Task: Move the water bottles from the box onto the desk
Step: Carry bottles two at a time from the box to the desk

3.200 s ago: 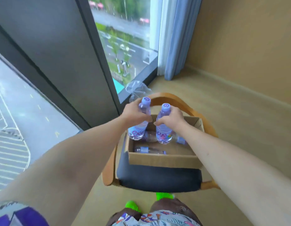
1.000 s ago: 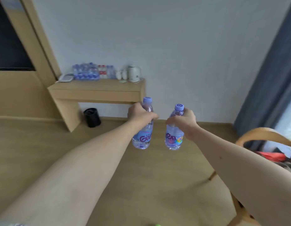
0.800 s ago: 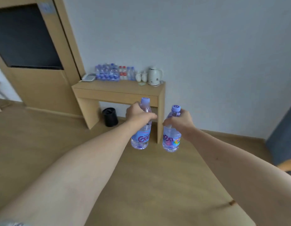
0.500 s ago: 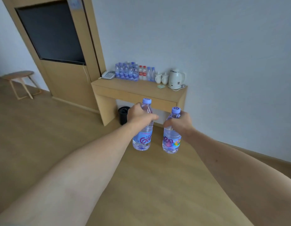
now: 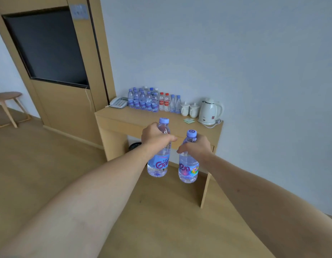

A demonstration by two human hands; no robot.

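Note:
My left hand [image 5: 154, 137] grips the neck of a clear water bottle [image 5: 158, 164] with a lilac cap and a blue label. Beside it, my right hand [image 5: 196, 147] holds a second water bottle [image 5: 188, 170] of the same kind. Both bottles hang upright in the air, just in front of the wooden desk [image 5: 142, 120]. Several water bottles [image 5: 143, 101] stand in a cluster at the back of the desk against the wall. The box is out of view.
On the desk sit a telephone [image 5: 119, 102], two red-labelled bottles [image 5: 164, 102], two white cups [image 5: 189, 109] and a white kettle [image 5: 209, 111]. A dark bin [image 5: 133, 146] stands under the desk. A wooden panel with a black screen [image 5: 47, 47] and a stool [image 5: 6, 107] are to the left.
I have carried the two bottles away from the box on the chair and turned toward the desk. The desk has grown larger and closer; both hands keep their grip.

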